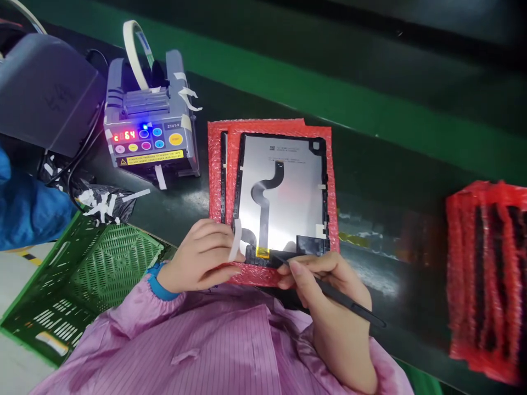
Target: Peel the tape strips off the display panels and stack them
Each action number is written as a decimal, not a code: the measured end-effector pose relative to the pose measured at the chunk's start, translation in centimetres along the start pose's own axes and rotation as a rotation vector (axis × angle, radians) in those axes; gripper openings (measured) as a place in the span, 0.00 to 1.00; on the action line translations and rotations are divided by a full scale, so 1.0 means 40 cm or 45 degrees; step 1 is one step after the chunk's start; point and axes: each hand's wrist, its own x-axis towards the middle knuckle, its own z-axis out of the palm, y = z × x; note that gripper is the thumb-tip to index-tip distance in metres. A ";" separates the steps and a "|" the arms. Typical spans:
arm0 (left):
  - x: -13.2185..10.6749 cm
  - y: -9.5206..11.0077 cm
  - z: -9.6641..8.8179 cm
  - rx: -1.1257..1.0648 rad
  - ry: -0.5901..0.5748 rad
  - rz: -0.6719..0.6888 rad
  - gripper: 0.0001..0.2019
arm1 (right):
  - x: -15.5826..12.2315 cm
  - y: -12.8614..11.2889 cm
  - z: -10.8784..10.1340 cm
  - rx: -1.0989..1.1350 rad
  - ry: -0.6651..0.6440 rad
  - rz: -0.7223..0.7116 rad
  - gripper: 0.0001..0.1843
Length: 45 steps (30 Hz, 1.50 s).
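Note:
A tablet screen panel (288, 192) lies back side up, with a silver back, black frame and a dark curved flex cable (264, 206) ending at a yellow piece of tape (262, 252). My left hand (208, 255) rests at its lower left corner, fingers bent close together, with a strip of white tape (236, 240) at the fingertips. In my right hand (329, 285) is a slim black spudger (348, 303), gripped like a pen. Its tip points at the black strip along the panel's lower edge; whether it touches cannot be made out.
Red bubble wrap (335, 219) lies under the panel, over a second wrapped panel. A tape dispenser (144, 131) stands at the back left, tape hanging from its outlet. A green crate (111, 258) sits lower left; red-wrapped panels (486, 274) stand at right. A blue sleeve (33, 203) shows at left.

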 end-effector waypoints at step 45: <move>0.051 0.105 0.045 -0.836 -0.592 -0.060 0.10 | 0.222 -0.148 -0.032 -0.017 -0.362 -0.052 0.24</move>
